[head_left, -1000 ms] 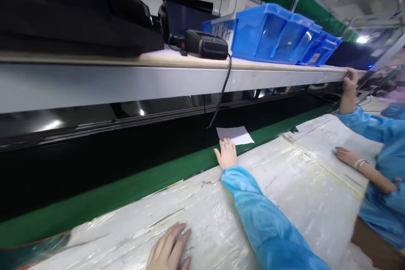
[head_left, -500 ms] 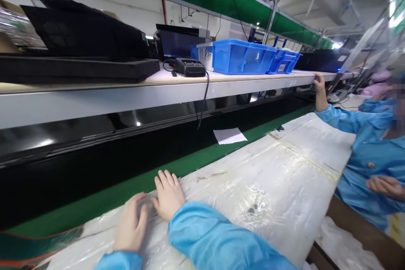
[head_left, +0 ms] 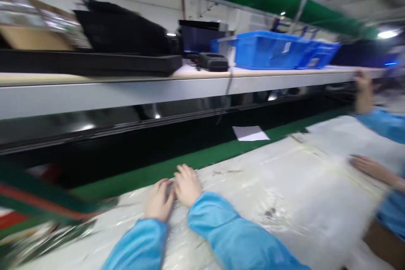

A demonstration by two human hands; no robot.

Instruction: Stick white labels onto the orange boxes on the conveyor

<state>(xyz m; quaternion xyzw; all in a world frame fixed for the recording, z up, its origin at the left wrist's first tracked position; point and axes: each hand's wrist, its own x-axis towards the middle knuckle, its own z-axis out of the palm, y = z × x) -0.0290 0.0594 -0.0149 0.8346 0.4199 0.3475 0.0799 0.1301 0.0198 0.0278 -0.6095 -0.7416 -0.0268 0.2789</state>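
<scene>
Left hand (head_left: 160,200) and right hand (head_left: 187,185) rest unclenched, lower centre.
I fear dragging could tear the white, plastic-covered flat surface (head_left: 240,190).

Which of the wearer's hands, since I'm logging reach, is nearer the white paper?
Right. The right hand is on the plastic-covered surface, left of the white paper and nearer the camera; the left hand is beside it, farther left.
</scene>
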